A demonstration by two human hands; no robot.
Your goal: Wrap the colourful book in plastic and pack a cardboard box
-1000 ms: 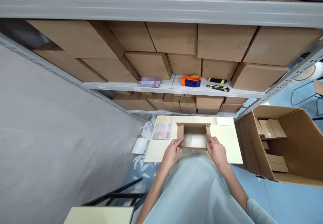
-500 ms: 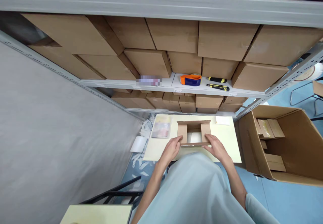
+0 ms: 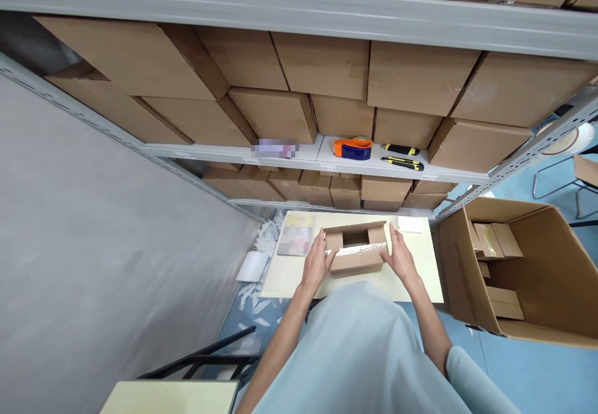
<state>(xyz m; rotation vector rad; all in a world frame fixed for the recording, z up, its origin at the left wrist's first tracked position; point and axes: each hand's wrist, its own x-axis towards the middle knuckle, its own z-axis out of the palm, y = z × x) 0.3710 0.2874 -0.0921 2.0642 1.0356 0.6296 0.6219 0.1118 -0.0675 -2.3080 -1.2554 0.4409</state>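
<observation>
A small cardboard box (image 3: 359, 263) sits tilted towards me over the pale yellow table (image 3: 280, 280). Its top gapes between short side flaps, and shiny clear tape (image 3: 355, 250) runs along the near edge. My left hand (image 3: 316, 264) grips the box's left end, fingers along the side and thumb at the near corner. At the right end, my right hand (image 3: 400, 258) has its thumb on the near corner and its fingers raised beside the wall. The box's underside is hidden.
A printed packet (image 3: 295, 235) and a white card (image 3: 410, 224) lie on the table. Utility knives (image 3: 402, 163) and an orange-blue tape dispenser (image 3: 352, 148) rest on the shelf ahead. A large open carton (image 3: 471, 277) stands right; a wall (image 3: 116, 246) borders the left.
The near flap has folded over, and the taped edge and front face now show. Both hands have shifted from the near rim to the box's two ends.
</observation>
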